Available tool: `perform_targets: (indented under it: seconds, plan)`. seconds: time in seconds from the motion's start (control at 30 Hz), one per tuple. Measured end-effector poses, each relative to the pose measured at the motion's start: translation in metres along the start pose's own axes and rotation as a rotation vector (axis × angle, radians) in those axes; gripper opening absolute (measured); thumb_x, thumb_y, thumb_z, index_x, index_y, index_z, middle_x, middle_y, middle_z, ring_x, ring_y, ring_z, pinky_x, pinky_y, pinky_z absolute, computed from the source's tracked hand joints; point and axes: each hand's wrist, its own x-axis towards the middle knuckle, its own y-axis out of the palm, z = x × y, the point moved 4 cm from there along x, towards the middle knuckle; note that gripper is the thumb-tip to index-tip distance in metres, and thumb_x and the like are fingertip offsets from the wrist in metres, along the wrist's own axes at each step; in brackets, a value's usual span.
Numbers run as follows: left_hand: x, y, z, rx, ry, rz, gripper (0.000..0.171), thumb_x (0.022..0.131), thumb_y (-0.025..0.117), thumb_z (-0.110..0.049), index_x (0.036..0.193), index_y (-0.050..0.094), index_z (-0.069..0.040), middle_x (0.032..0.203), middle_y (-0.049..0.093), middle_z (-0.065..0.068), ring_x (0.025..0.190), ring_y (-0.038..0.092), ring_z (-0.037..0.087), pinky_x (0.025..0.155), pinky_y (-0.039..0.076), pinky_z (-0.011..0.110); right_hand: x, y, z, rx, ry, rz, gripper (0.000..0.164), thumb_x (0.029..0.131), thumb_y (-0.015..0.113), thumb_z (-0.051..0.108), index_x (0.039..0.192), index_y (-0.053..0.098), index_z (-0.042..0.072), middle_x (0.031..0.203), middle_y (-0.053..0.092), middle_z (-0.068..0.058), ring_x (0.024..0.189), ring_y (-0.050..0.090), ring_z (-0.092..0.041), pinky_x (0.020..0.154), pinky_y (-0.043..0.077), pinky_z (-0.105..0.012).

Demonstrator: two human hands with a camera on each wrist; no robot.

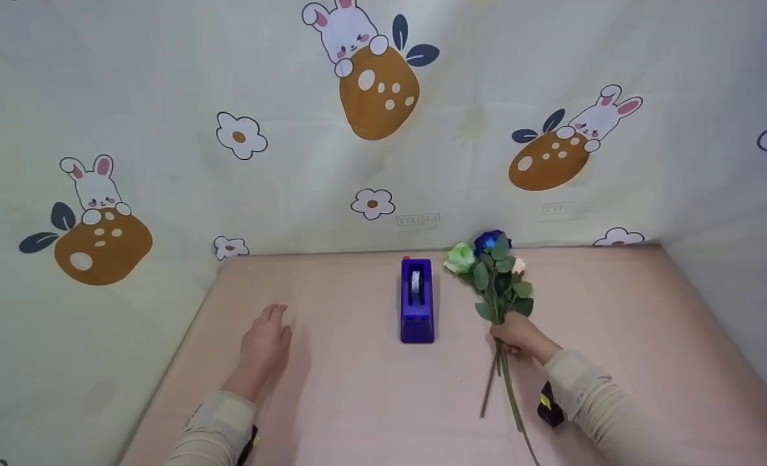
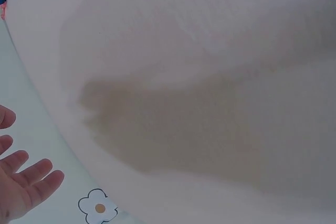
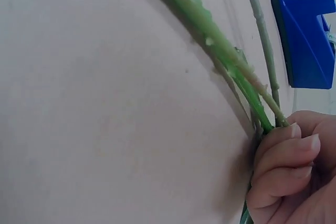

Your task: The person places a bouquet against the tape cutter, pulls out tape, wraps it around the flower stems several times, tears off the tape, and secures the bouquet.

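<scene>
In the head view my right hand (image 1: pixel 521 335) grips a bunch of artificial roses (image 1: pixel 501 278) by the stems, just under the leaves. The blooms are green, blue and pale peach and point to the back of the table. Below the hand the stems (image 3: pixel 210 35) spread apart toward the near side. In the right wrist view the fingers (image 3: pixel 283 156) curl round the stems. My left hand (image 1: pixel 266 343) is over the left part of the table with nothing in it, its fingers (image 2: pixel 39 174) extended. A blue tape dispenser (image 1: pixel 417 323) stands between the hands, nearer the flowers.
A pale pink cloth (image 1: pixel 357 388) covers the table. Behind it hangs a white curtain (image 1: pixel 292 188) printed with rabbits and flowers, meeting the table's back and left edges. Black wrist devices (image 1: pixel 549 406) sit under both sleeves.
</scene>
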Motion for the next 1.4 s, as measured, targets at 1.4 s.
perform_targets:
  seconds: [1.4]
  plan:
    - [0.002, -0.069, 0.021, 0.021, -0.049, -0.123, 0.033, 0.090, 0.037, 0.004, 0.121, 0.045, 0.008, 0.124, 0.046, 0.028, 0.103, 0.052, 0.045, 0.079, 0.047, 0.050, -0.078, 0.071, 0.141, -0.992, -0.931, -0.118, 0.019, 0.082, 0.060, 0.012, 0.068, 0.048, 0.007, 0.051, 0.038, 0.003, 0.045, 0.029, -0.009, 0.039, 0.030, -0.024]
